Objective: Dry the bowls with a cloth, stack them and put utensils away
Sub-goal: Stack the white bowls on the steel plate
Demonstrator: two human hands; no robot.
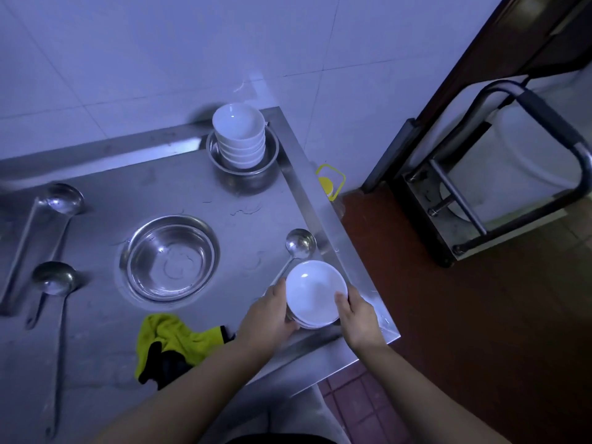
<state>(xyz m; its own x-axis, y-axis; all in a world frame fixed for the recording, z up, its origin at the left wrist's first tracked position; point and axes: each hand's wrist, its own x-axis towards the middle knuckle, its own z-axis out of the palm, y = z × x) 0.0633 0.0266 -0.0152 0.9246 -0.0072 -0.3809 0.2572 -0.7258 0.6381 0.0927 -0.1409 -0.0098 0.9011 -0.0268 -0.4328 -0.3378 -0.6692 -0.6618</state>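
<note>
Two hands meet on your short stack of white bowls at the near right corner of the steel counter: your left hand grips its left side, your right hand its right rim with the thumb over the edge (the lower bowls show only as thin rims, so their count is unclear). A ladle just behind has its handle hidden under the stack, the yellow cloth lies left of your left wrist, and a taller bowl stack sits in a metal basin at the back.
</note>
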